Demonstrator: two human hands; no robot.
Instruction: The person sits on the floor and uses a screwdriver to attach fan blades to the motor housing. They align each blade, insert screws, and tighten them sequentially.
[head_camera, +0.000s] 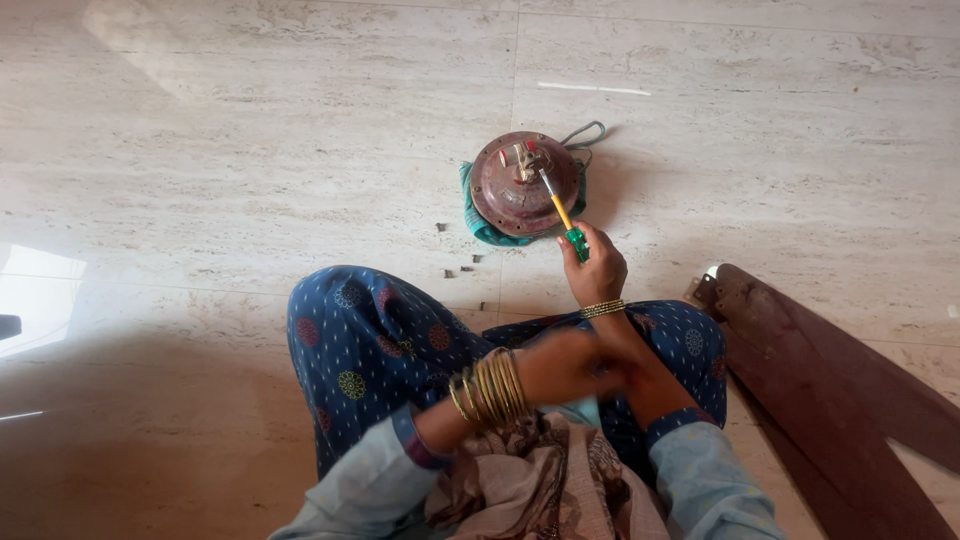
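Marble floor (250, 150): right hand (592, 268) holds screwdriver (563, 216) on fan motor (522, 184).

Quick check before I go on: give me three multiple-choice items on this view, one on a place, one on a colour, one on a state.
1. Where does the motor sit?
A. on a cloth on the floor
B. on the lap
C. on the fan blades

2. What colour is the screwdriver handle?
A. red
B. green
C. black

3. What is the right hand doing?
A. resting flat on the floor
B. holding the screwdriver, tip at the motor's top
C. gripping a blade

Answers:
1 A, a teal cloth edge shows under it on the floor.
2 B, the end in the fist is green.
3 B, the shaft runs from the fist up to the hub.
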